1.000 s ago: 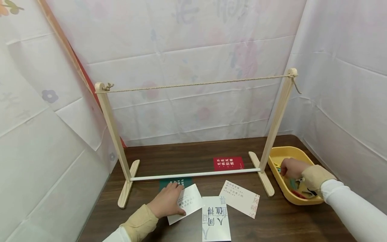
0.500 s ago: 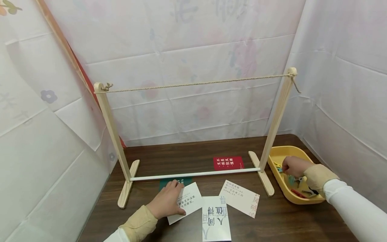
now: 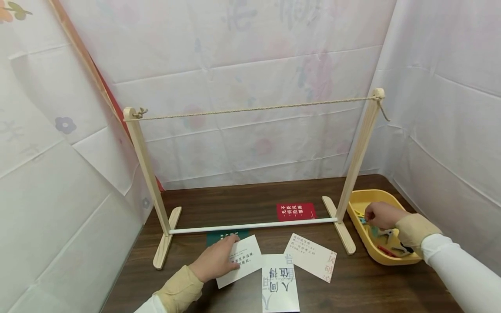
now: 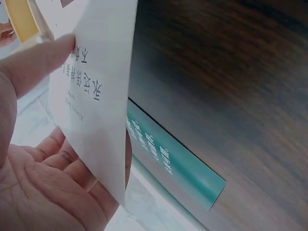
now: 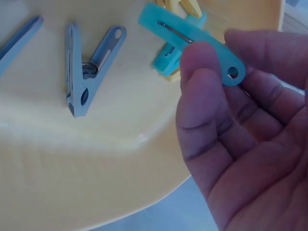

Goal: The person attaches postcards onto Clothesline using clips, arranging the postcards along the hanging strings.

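Observation:
My left hand (image 3: 215,261) holds a white card (image 3: 247,257) printed with dark characters. In the left wrist view the thumb lies on the printed face of the card (image 4: 103,82) and the fingers are behind it. At the right, my right hand (image 3: 382,216) is over the yellow tray (image 3: 365,248). Up close in the right wrist view, thumb and fingers pinch a teal clothespin (image 5: 166,28). Another teal clothespin (image 5: 166,60) lies behind it, and a grey clothespin (image 5: 77,72) rests nearby in the tray.
A wooden frame with a twine line (image 3: 254,109) and a white lower bar (image 3: 254,225) spans the table. Flat on the tabletop are a red card (image 3: 296,211), a teal card (image 3: 213,238), a white card (image 3: 279,300) and a cream card (image 3: 311,256). Cloth hangs behind.
The card in my left hand has tilted slightly, showing more of its print. My right hand has risen a little within the tray area, with the fingers drawn together.

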Motion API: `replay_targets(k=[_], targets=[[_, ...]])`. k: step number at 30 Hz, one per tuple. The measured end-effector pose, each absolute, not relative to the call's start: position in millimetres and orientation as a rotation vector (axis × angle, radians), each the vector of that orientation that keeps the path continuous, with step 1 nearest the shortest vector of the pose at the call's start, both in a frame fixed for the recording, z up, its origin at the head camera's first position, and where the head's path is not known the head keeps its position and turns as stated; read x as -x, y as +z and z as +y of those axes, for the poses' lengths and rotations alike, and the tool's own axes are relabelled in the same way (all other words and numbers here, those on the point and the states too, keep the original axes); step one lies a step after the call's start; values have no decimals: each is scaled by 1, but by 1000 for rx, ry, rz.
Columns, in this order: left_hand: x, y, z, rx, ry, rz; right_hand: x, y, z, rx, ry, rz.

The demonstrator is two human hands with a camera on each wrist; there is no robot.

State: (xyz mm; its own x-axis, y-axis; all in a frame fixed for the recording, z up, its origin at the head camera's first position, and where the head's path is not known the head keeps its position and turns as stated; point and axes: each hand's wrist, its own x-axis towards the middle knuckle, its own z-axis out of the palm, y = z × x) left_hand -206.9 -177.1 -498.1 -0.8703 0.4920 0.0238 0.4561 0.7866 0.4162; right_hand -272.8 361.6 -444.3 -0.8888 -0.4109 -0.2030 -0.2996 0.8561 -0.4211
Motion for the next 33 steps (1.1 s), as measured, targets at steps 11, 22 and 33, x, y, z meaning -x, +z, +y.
replay_targets(k=[11,22,33], targets=[[208,-484,-181,-803,790,2854,275,-435,361,603,-468,2822],[209,-477,-182,-818,831,2805,270,-429,359,662,-497,2900],[207,-467,-185,-786,962,2774,264,-419,352,552,-641,2994]])
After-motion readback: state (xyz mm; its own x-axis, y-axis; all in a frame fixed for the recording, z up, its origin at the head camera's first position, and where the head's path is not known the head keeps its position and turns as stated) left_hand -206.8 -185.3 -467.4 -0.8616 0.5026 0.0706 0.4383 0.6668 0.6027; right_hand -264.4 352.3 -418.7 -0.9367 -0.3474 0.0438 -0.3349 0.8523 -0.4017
